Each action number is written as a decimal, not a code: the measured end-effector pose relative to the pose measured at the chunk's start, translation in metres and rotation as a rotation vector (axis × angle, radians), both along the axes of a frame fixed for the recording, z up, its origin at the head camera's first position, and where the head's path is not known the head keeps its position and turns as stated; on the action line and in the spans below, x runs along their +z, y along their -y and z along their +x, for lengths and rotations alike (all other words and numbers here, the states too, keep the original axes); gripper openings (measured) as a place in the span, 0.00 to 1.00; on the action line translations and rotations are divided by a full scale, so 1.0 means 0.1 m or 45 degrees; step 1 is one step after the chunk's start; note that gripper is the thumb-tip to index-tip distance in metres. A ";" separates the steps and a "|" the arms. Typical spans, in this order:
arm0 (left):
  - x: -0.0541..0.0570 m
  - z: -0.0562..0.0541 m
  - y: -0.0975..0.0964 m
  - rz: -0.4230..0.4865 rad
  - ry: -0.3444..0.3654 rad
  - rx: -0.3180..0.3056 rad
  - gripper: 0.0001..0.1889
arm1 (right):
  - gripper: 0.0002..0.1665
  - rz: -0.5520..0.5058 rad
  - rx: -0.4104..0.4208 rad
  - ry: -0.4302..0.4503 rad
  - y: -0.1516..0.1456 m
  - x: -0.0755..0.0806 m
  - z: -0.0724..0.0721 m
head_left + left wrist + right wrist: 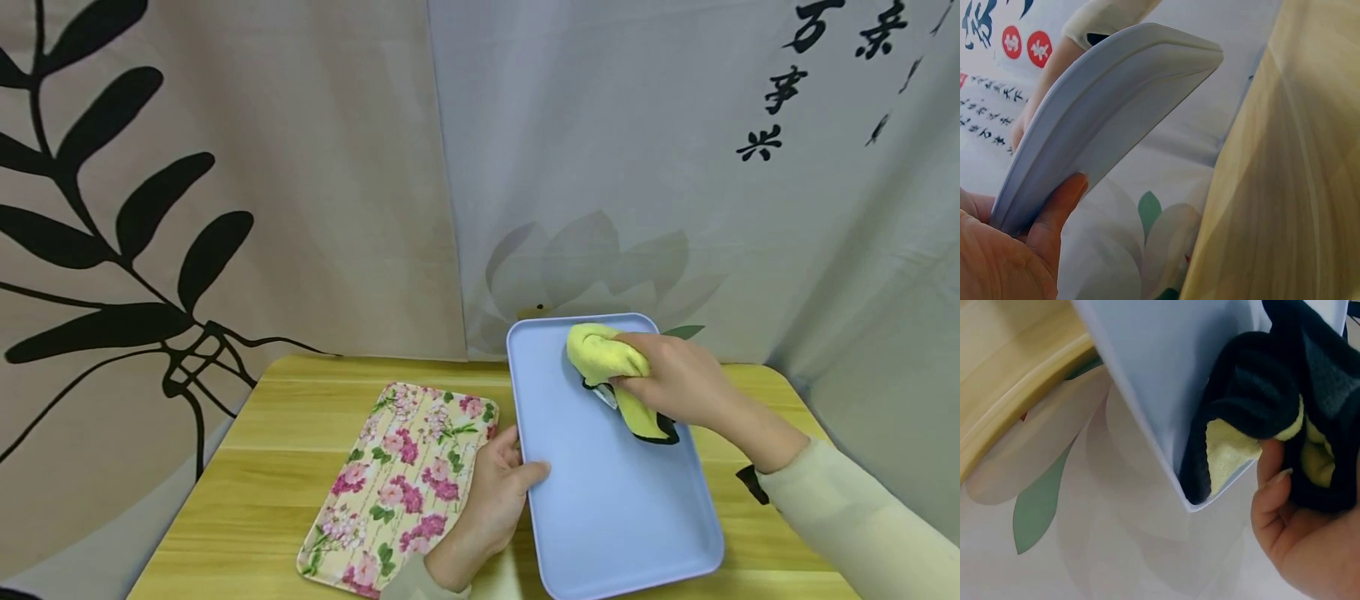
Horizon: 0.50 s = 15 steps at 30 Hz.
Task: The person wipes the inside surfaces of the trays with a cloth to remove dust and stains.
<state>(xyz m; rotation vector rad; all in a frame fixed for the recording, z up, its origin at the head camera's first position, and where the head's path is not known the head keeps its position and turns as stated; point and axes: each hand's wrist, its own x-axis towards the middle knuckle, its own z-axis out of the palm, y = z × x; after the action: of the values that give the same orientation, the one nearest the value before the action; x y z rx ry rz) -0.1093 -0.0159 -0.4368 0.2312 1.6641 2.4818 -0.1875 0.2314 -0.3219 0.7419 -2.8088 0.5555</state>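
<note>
A light blue rectangular tray (615,500) is held up at a tilt over the table. My left hand (498,492) grips its left edge, thumb on the inner face and fingers behind; the left wrist view shows the tray's underside (1104,106) with a finger against it. My right hand (675,379) holds a bunched yellow cloth (603,354) with a dark border against the tray's upper part. In the right wrist view the cloth's dark edge (1194,469) reaches into a tray corner, and the thumb and fingers pinch its folds.
A flower-patterned tray (405,483) lies on the wooden table (232,500), left of the blue tray. Behind the table hangs a pale curtain (337,167) printed with dark leaves and characters.
</note>
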 end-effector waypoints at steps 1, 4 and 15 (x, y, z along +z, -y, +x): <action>0.00 0.00 0.00 0.000 0.001 -0.002 0.30 | 0.18 -0.001 -0.020 0.005 -0.01 0.00 -0.02; 0.00 0.00 0.00 0.008 0.002 -0.011 0.30 | 0.16 -0.011 -0.073 0.012 -0.04 0.01 -0.06; 0.00 0.02 0.00 0.014 -0.009 0.011 0.29 | 0.26 0.012 -0.141 0.013 -0.13 0.03 -0.07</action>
<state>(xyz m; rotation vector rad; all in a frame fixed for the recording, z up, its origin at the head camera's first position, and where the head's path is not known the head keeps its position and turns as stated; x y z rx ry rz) -0.1076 -0.0155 -0.4369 0.2347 1.6575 2.4997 -0.1946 0.2444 -0.3194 0.5825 -2.8426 0.5295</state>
